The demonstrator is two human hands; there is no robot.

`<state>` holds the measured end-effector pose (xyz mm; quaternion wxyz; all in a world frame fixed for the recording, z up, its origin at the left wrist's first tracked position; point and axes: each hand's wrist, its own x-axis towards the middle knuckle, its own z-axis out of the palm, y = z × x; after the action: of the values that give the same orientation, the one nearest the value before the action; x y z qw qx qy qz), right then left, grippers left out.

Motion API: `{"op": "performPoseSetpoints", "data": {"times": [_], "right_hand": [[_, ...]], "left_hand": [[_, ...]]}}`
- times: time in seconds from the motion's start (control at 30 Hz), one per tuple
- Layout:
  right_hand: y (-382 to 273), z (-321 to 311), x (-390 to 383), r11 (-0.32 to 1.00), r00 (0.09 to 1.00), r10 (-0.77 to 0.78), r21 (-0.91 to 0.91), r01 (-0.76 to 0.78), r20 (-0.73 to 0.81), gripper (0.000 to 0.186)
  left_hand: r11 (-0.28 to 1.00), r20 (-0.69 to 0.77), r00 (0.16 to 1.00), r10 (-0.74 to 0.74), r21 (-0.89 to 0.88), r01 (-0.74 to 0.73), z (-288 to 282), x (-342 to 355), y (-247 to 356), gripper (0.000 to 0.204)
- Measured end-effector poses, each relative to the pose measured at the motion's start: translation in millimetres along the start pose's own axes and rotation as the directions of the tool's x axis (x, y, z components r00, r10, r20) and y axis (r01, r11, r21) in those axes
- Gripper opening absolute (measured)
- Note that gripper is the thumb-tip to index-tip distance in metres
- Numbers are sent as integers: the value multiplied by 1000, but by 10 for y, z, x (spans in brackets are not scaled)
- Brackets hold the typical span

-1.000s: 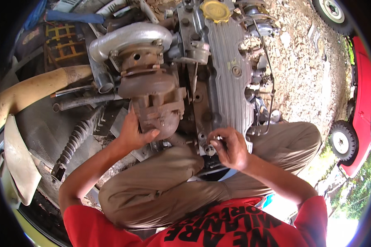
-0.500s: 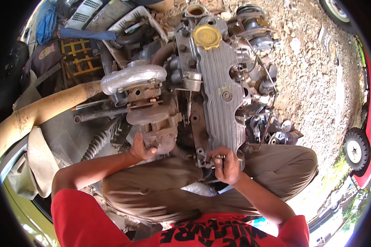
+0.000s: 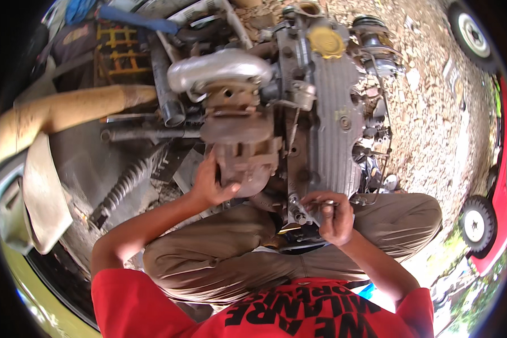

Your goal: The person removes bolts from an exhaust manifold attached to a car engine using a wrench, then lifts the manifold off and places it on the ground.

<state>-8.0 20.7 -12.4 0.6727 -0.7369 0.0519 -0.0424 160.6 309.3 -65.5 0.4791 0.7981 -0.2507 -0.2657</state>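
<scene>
An engine lies before me, with a ribbed grey valve cover (image 3: 335, 112) and a yellow filler cap (image 3: 325, 42). On its left side sits a turbocharger (image 3: 219, 70), silver above and rusty brown below. My left hand (image 3: 211, 183) grips the turbocharger's lower rusty housing, thumb across the near side, fingertips partly hidden behind it. At the near end of the engine, my right hand (image 3: 335, 219) is closed, pinching a small metal piece (image 3: 329, 203) whose kind is unclear. Just left of those fingers, a shiny metal fitting (image 3: 296, 209) sits on the engine's edge.
Left of the engine lie a coil-sprung shock absorber (image 3: 129, 183), a metal pipe (image 3: 166, 96) and a long tan tube (image 3: 67, 107). A yellow crate (image 3: 118, 48) stands farther back. Pulleys (image 3: 374, 42) are at the far right end; gravel (image 3: 428, 112) stretches beyond.
The view has shifted, so the engine appears farther right and higher. Both hands stay by the same parts. My right hand's fingers have turned slightly, and the fitting beside them is more exposed.
</scene>
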Motion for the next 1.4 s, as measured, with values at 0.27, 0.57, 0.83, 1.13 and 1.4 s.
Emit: {"op": "performPoseSetpoints", "data": {"times": [0.27, 0.57, 0.83, 1.13, 1.4], "right_hand": [[6, -61, 82, 999, 991, -44, 33, 41, 129, 21], [-210, -153, 174, 997, 991, 66, 43, -72, 113, 26], [-216, -183, 763, 974, 910, 158, -209, -81, 383, 31], [15, -45, 775, 982, 786, -37, -125, 144, 617, 26], [89, -74, 758, 991, 823, -93, -32, 133, 561, 27]], "left_hand": [[998, -133, 990, -54, -26, 51, 75, 38, 136, 92], [983, 145, 978, -147, -84, 161, -130, 191, 232, 93], [905, 395, 898, -194, -281, 319, -431, 371, 293, 90], [976, -63, 995, -77, -206, 63, -22, 192, 213, 68], [975, -64, 986, -152, -172, 139, 14, 192, 208, 72]]}}
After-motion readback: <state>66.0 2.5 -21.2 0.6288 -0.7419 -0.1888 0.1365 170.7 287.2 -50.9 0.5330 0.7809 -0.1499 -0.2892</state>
